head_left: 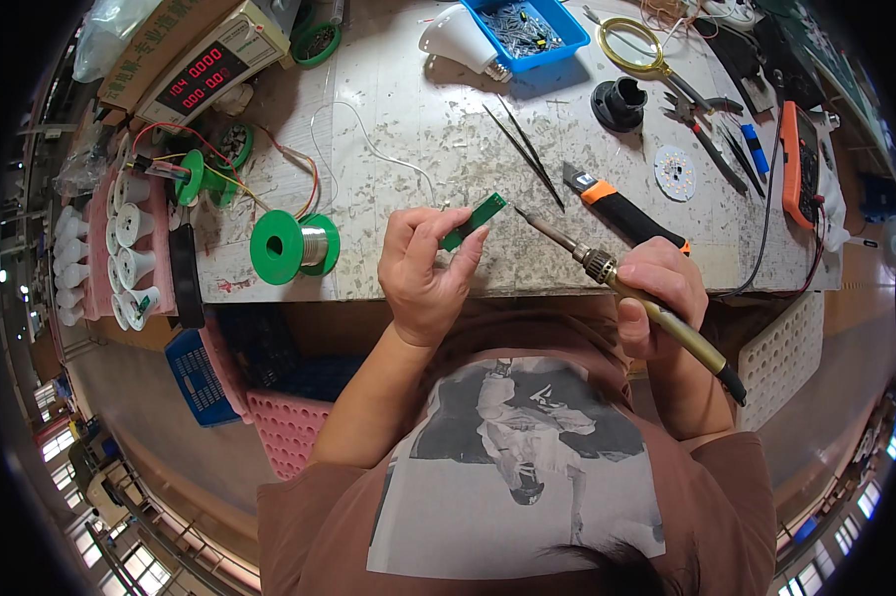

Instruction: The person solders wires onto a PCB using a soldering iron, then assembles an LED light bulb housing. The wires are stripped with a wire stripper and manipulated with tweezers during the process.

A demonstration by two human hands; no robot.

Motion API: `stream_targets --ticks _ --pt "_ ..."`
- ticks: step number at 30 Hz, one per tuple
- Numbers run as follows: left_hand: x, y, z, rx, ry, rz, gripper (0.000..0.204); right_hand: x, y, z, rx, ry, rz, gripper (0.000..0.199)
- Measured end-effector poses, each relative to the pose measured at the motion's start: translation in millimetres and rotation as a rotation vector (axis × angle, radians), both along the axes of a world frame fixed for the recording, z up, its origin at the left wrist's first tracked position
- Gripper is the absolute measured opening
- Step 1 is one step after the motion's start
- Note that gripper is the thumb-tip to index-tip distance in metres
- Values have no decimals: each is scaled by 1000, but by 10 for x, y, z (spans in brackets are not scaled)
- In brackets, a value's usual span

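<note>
Between the thumb and fingers of my left hand is a small green circuit board, raised over the table's front edge. My right hand is wrapped round a soldering iron, whose tip points up and left, close to the board's end. Whether the tip touches the board I cannot tell. Left of my left hand stands a green spool of solder wire. Beyond the iron lie tweezers and an orange and black utility knife.
A blue tray of small metal parts and a white bulb housing are at the back. Pliers, a round LED board and an orange multimeter lie right. A display unit and white lamp cups stand left.
</note>
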State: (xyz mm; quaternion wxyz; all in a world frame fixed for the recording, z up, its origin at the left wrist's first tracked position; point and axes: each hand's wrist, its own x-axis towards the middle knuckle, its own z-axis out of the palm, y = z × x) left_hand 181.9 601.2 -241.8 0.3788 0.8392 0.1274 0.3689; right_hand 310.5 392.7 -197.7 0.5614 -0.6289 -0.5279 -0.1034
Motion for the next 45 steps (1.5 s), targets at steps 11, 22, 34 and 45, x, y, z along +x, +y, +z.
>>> stream_targets --ticks 11,22,34,45 --pt "-170 157 -21 -575 -68 43 17 -3 -47 -28 3 24 -16 20" --pt "-401 79 247 -1422 -30 -58 28 -51 50 -5 -5 34 30 22" --pt "-385 40 201 -1363 92 -109 26 -111 60 47 -21 32 41 23" --pt "-372 -27 182 -1205 114 -136 26 -129 35 104 -42 38 59 24"
